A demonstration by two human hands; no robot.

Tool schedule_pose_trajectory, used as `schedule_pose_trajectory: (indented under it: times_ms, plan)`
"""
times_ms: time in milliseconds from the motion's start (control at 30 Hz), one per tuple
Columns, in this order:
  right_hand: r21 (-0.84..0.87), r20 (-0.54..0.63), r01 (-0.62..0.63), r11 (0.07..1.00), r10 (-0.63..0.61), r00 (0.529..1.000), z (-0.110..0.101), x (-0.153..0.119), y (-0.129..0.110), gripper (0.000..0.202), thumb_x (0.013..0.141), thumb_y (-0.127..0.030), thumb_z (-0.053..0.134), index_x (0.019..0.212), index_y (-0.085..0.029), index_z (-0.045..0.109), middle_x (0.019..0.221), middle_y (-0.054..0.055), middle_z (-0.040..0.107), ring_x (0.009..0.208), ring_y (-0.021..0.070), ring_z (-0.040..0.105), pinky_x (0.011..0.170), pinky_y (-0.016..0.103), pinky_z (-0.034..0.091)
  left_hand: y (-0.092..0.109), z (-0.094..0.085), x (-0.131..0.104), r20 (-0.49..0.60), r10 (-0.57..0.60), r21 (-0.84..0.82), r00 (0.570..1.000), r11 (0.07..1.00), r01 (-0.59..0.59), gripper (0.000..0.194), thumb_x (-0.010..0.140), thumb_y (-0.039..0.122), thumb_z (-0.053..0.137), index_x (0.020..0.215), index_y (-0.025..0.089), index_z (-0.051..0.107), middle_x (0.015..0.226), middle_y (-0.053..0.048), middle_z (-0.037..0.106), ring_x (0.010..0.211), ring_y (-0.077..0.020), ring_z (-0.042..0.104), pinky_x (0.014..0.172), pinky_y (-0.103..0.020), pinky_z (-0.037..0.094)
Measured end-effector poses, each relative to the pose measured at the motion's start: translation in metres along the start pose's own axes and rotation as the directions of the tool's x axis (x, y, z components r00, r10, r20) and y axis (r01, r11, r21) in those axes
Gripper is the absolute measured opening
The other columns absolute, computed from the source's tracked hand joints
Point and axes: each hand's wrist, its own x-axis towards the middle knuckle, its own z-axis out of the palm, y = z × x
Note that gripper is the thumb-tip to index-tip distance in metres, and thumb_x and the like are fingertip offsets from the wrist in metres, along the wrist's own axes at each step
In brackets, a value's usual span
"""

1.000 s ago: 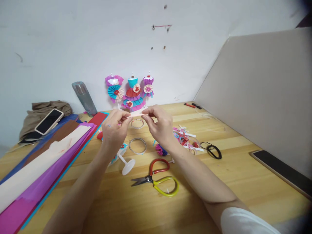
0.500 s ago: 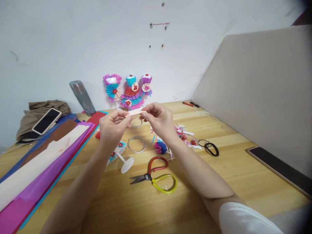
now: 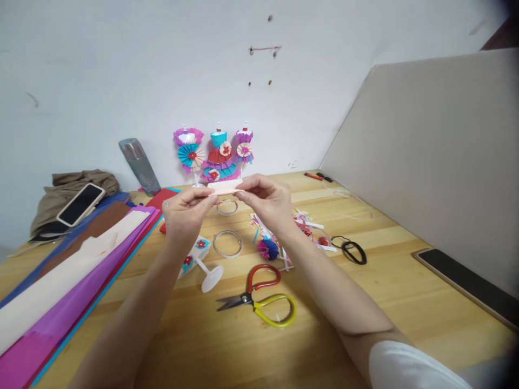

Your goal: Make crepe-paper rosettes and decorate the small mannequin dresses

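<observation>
A small pale pink paper strip [image 3: 225, 187] is stretched between my two hands above the table. My left hand [image 3: 184, 213] pinches its left end between thumb and fingers. At the right end, my right hand [image 3: 267, 202] holds it the same way, with the thumb along the lower edge. Below them lie two metal rings, the nearer ring [image 3: 227, 243] in plain sight. Scissors [image 3: 246, 299] with one red and one yellow handle rest open on the table. A white stand [image 3: 211, 276] with a flowered paper piece lies tipped over beside my left forearm.
Three paper-dressed mannequin stands [image 3: 219, 156] are by the wall. Coloured paper sheets [image 3: 73, 270], a phone [image 3: 80, 204] and a leaning bottle [image 3: 140, 166] occupy the left. Paper scraps [image 3: 310, 229], a black hair tie [image 3: 353, 252] and a dark flat device [image 3: 466, 286] lie to the right.
The paper strip has tilted so more of its flat face shows, while both hands keep their pinch. The whole view has shifted slightly, with things sitting a little lower.
</observation>
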Motion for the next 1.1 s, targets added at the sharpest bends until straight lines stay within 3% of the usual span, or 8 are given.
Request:
schedule_pose_trajectory:
  times_ms: [333,567,867,1100]
  plan:
    - [-0.019,-0.008,-0.043,0.999,0.042,0.999,0.001,-0.001,-0.007,0.02,0.068,-0.034,0.08,0.072,-0.018,0.067,0.075,0.002,0.068,0.07,0.0142,0.063,0.067,0.03,0.054,0.002,0.0,0.0,0.02,-0.09,-0.064,0.996,0.994,0.091,0.012,0.058,0.022,0.079,0.068,0.017,0.074,0.062,-0.001,0.071,0.057,-0.015,0.068,0.064,-0.029,0.059]
    - [0.028,-0.04,-0.076,0.997,0.077,0.996,0.003,-0.002,-0.008,0.016,0.064,-0.026,0.079,0.068,-0.018,0.066,0.072,0.0,0.067,0.066,0.013,0.062,0.064,0.029,0.054,0.0,0.0,0.001,0.047,-0.09,-0.149,0.995,0.984,0.097,0.011,0.053,0.015,0.081,0.06,0.018,0.073,0.062,0.001,0.07,0.057,-0.0096,0.063,0.059,-0.021,0.053]
    - [0.078,-0.047,-0.19,0.979,0.194,0.98,0.009,-0.002,-0.009,0.016,0.061,-0.025,0.076,0.067,-0.017,0.063,0.062,-0.001,0.065,0.057,0.0122,0.062,0.057,0.027,0.051,0.005,0.001,0.0,0.057,-0.147,-0.109,0.987,0.982,0.153,0.009,0.056,0.018,0.077,0.06,0.017,0.069,0.057,0.001,0.068,0.051,-0.0118,0.062,0.053,-0.023,0.053]
    - [0.093,-0.059,-0.174,0.98,0.179,0.982,0.011,-0.002,-0.009,0.021,0.061,-0.025,0.075,0.075,-0.019,0.061,0.06,-0.005,0.062,0.053,0.0096,0.06,0.055,0.024,0.051,0.0,0.003,-0.001,0.042,-0.139,-0.075,0.989,0.987,0.142,0.014,0.059,0.023,0.075,0.067,0.016,0.065,0.057,0.002,0.065,0.05,-0.0111,0.062,0.053,-0.022,0.053]
